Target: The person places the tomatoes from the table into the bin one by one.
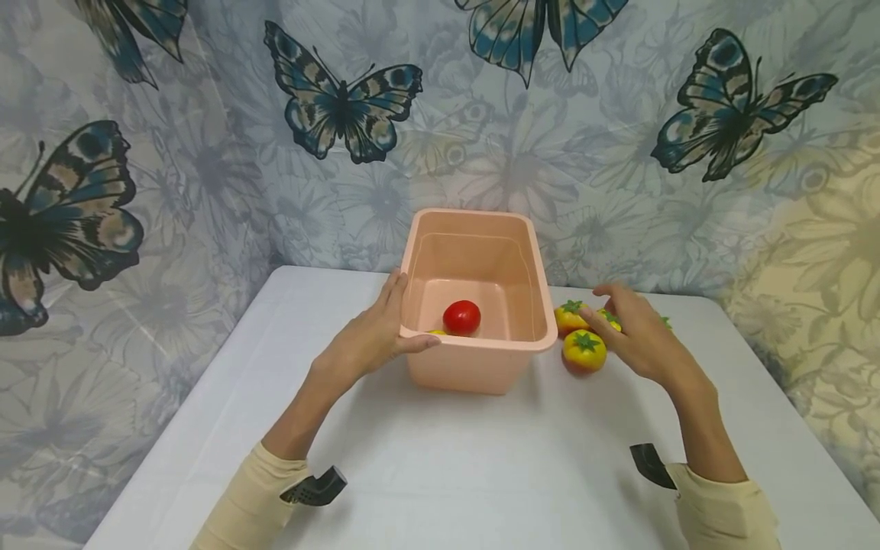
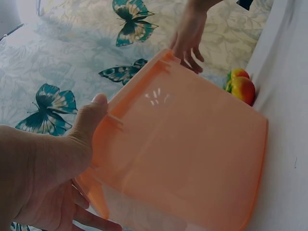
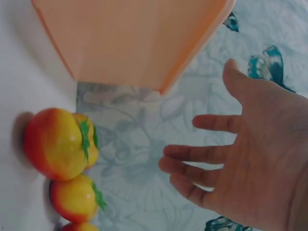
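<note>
A peach-coloured plastic bin (image 1: 467,370) stands on the white table, its open top facing me. My left hand (image 1: 363,340) holds its near left corner, thumb along the front rim and fingers against the left side. Inside lies a red tomato (image 1: 461,318); a sliver of something yellow (image 1: 437,332) shows beside it, mostly hidden by the rim. Right of the bin sit several yellow-red tomatoes (image 3: 57,143) with green leafy tops. Over them hovers my right hand (image 1: 642,336), fingers spread and holding nothing; it partly covers them in the head view. The right wrist view shows its bare palm.
The white table (image 1: 474,473) carries the bin and tomatoes near its far edge. Behind it hangs a grey-blue floral backdrop (image 1: 522,160) with large butterflies. Black wrist devices (image 1: 316,487) sit at both cream sleeves.
</note>
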A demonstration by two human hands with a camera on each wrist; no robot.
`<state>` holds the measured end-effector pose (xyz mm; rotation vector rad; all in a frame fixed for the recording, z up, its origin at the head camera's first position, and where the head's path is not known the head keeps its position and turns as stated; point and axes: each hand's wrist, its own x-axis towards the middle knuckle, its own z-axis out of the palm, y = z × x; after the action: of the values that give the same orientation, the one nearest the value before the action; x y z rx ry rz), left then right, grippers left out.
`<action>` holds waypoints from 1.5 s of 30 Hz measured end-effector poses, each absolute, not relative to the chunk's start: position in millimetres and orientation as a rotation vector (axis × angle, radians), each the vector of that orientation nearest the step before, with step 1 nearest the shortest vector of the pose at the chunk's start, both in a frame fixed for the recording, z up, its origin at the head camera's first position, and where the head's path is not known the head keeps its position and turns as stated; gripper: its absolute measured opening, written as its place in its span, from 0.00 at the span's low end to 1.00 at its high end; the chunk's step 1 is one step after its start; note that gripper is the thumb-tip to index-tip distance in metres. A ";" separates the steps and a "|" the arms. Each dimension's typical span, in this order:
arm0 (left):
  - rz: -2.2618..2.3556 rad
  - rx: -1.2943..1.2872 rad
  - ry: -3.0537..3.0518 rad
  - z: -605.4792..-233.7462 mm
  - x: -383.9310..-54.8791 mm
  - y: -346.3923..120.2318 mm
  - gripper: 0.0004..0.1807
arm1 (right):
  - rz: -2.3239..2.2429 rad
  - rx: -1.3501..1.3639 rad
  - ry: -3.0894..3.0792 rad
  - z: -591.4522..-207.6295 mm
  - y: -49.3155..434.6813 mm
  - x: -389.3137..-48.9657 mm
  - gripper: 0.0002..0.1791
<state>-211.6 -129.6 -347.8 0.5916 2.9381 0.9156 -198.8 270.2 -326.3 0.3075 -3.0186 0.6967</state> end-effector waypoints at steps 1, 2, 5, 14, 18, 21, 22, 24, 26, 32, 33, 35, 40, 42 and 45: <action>0.917 0.590 2.938 -347.7 -211.5 -129.5 0.67 | 0.675 0.300 -3.038 -327.3 271.8 -199.4 0.42; 0.917 0.591 2.938 -347.6 -211.2 -129.6 0.67 | 0.650 0.291 -3.060 -328.4 273.2 -199.7 0.42; 0.924 0.596 2.941 -347.3 -211.0 -129.3 0.67 | 0.582 0.276 -3.117 -331.3 277.3 -201.1 0.44; 0.929 0.593 2.929 -348.5 -210.8 -129.4 0.67 | 0.484 0.237 -3.226 -340.5 284.4 -201.8 0.48; 0.938 0.592 2.927 -348.3 -211.0 -129.9 0.67 | 0.470 0.228 -3.245 -340.9 284.6 -202.4 0.49; 0.931 0.588 2.925 -348.2 -211.4 -130.2 0.67 | 0.448 0.220 -3.272 -340.9 285.1 -203.4 0.49; 0.929 0.590 2.926 -348.4 -211.5 -130.3 0.67 | 0.435 0.212 -3.287 -341.1 285.4 -203.8 0.49; 0.922 0.588 2.930 -348.5 -211.8 -130.4 0.67 | 0.413 0.202 -3.315 -342.8 286.2 -205.2 0.49; 0.920 0.589 2.931 -348.8 -211.9 -130.6 0.67 | 0.397 0.204 -3.344 -345.2 286.4 -206.2 0.49; 0.934 0.599 2.924 -348.4 -212.2 -129.9 0.67 | 0.308 0.215 -3.407 -356.1 286.7 -210.6 0.47; 0.935 0.597 2.923 -348.4 -212.1 -129.8 0.67 | 0.288 0.195 -3.417 -357.8 286.6 -211.2 0.47; 0.940 0.593 2.926 -348.6 -212.1 -129.7 0.67 | 0.272 0.146 -3.431 -360.7 285.7 -212.3 0.48; 0.938 0.589 2.928 -349.1 -211.3 -129.9 0.67 | 0.310 0.042 -3.483 -367.8 284.4 -214.4 0.53; 0.936 0.592 2.928 -348.9 -210.8 -129.7 0.67 | 0.341 0.015 -3.502 -370.2 284.6 -214.9 0.56; 0.936 0.595 2.929 -348.8 -210.7 -129.3 0.67 | 0.375 -0.022 -3.528 -372.5 285.5 -215.7 0.60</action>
<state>-210.7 -129.3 -348.8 0.5946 2.9286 0.9363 -215.7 285.5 -372.5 -0.0216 -3.5279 0.3746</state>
